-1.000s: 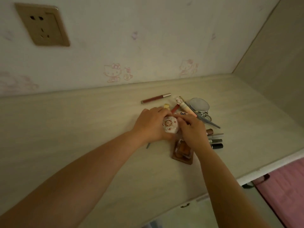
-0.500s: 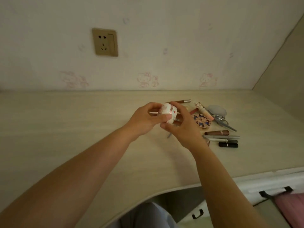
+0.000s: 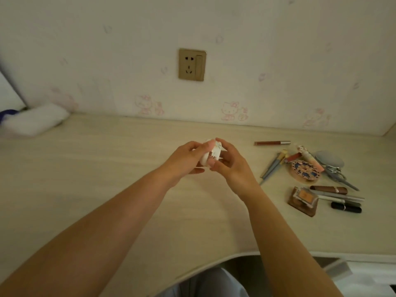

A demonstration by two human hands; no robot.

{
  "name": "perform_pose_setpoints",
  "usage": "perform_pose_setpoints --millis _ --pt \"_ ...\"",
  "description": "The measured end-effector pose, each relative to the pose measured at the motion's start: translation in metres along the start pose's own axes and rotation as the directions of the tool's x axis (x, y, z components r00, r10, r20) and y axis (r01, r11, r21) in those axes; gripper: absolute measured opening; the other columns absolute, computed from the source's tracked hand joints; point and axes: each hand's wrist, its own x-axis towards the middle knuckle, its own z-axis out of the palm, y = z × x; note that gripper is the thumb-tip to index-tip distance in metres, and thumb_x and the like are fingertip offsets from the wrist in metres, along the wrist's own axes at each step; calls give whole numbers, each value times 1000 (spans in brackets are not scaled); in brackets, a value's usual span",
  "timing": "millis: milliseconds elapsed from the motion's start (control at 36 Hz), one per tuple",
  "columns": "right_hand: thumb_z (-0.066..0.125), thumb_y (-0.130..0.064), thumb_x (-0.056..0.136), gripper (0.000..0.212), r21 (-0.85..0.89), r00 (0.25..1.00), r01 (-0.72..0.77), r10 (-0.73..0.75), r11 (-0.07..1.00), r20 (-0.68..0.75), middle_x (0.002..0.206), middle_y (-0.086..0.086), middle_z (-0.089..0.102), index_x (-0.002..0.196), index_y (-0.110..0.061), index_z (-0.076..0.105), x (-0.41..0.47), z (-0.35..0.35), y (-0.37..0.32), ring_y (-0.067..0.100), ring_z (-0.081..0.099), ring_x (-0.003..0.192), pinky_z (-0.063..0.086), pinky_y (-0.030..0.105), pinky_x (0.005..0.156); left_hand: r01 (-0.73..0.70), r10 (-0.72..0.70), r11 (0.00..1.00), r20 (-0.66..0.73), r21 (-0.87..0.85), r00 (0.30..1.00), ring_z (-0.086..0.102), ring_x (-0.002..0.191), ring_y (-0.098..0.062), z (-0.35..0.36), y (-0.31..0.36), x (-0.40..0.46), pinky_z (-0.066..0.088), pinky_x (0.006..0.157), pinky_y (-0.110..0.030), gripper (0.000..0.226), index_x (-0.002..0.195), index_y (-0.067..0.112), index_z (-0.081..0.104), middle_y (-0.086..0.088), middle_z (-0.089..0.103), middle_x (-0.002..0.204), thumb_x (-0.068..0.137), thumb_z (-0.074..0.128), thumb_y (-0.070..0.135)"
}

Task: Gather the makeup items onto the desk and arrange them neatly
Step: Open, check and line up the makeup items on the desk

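Both hands have carried compact (image 3: 211, 156) left along desk (image 3: 107, 179), clear of pile. Left hand (image 3: 188, 159) and right hand (image 3: 230, 166) pinch its rim. Looks light, rigid, glossy-slippery; hinged lid probably fragile, so hold by edges.

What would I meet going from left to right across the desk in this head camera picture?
White bundle at the wall → left hand → small white round compact held in both hands → right hand → grey-handled brushes → round floral compact → brown lipstick tube.
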Motion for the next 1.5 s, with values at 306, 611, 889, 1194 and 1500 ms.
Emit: perform_pose_setpoints --millis 306,611,889,1194,1500 --pt "53 -17 94 47 26 992 6 -9 1000 126 123 1 63 140 -23 42 6 11 0 12 62 108 52 28 90 4 2 994 -50 111 999 68 93 -13 -19 -1 -6 56 78 -28 46 109 21 57 2 68 104 84 52 59" --pt "51 9 85 65 152 996 -16 2 988 93 132 -10 53 134 -33 42 6 7 11 11 59 114 51 28 92 -115 118 991 -54 63 992 65 99 -5 -23 -7 -10 52 86 -23 34 111 26 63 10 68 107 79 72 30" --pt "40 -32 99 35 194 977 -181 153 964 150 100 4 65 123 -12 56 15 10 10 14 61 83 50 26 67 -286 286 954 8 90 958 58 111 -1 -20 -22 -13 51 86 -17 59 116 32 56 9 61 119 67 82 11" --pt "36 -33 101 32 101 997 -60 55 993 45 114 6 68 120 -24 61 21 18 10 25 63 102 52 34 84 -336 363 896 -44 291 931 63 96 0 -18 -10 -7 54 78 -16 51 105 38 61 20 63 103 65 85 18" --pt "23 -32 103 43 148 970 -243 241 959 30 113 13 64 118 -10 57 49 20 1 22 57 96 47 29 75 -203 251 918 -105 341 962 62 94 0 -19 7 12 44 75 -9 49 105 35 65 13 65 104 60 86 35"
